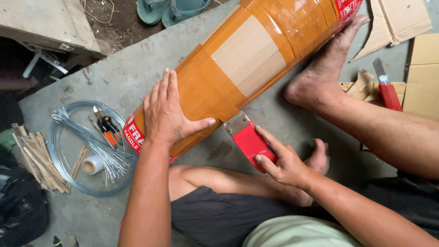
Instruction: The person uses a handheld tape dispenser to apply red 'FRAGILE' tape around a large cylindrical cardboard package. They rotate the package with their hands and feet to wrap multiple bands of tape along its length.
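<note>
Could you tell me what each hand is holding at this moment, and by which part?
The right hand holds a red tape dispenser by its body, its blade end at the taped parcel. The left hand lies flat on the parcel, gripping nothing.

One taped parcel (242,68), two red tape dispensers (249,139) (388,89), two sandals (171,10), one wire coil (87,148), one pair of pliers (107,128), one small tape roll (93,165).

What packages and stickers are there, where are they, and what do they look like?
Wrapped parcel: long roll in brown tape with a bare cardboard patch, lying slantwise on the floor under the left hand.
Warning tape: red band with white letters, around the parcel's near end; another at the far end.
Cardboard pieces: flat, tan, at top right.
</note>
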